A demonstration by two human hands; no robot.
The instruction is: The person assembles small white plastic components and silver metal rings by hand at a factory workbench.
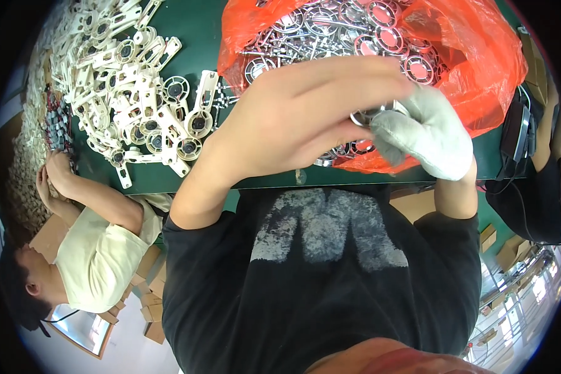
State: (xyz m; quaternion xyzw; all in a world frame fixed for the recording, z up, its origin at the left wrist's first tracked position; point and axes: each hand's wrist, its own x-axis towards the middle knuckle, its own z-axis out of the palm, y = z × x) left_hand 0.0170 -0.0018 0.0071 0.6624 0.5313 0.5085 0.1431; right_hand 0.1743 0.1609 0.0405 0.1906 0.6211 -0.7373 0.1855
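- Chrome ring (373,114): at 9 o'clock of my gloved right hand (427,131), pinched there.
- My left hand (293,115): fingers around it, blurred; can't tell if gripping.
- Shirt (330,305): faded print (326,230), 6 o'clock.

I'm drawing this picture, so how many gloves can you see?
1: a pale glove on the person's right hand. The left hand looks bare. Another glove might be hidden from view, but I can't see one.

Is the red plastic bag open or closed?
Open: the red plastic bag is spread wide at the top, with many shiny ring-shaped parts showing inside.
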